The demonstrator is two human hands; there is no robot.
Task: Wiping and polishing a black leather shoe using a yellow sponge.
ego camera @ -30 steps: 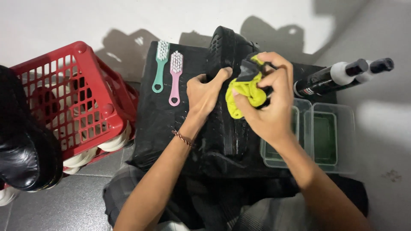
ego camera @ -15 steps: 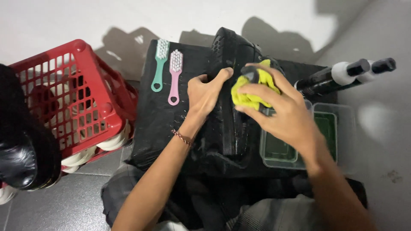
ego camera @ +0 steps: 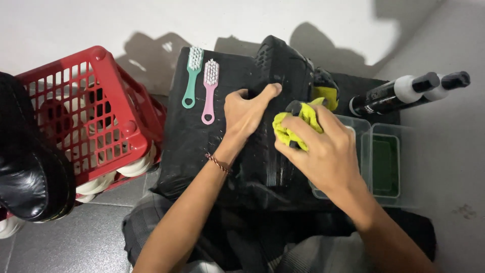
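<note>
Head view. Grey tiled floor, white wall; black mat [ego camera: 197,146] over a low stand.
- Black shoe [ego camera: 275,116], sole up, mid-mat. Left hand [ego camera: 246,114] clasps its side.
- Right hand [ego camera: 323,149] closed around yellow cloth [ego camera: 289,132], pressed to sole.
- Risk: shoe may roll if the hold slackens.
- Two brushes [ego camera: 201,83], mat's far edge.
- Red basket [ego camera: 86,116]: white-soled shoes.
- Clear tubs [ego camera: 386,167]: one green inside.
- Two bottles [ego camera: 404,91].

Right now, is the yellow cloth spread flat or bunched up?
Bunched up. The yellow cloth is crumpled under the right hand fingers, pressed against the black shoe.
</note>
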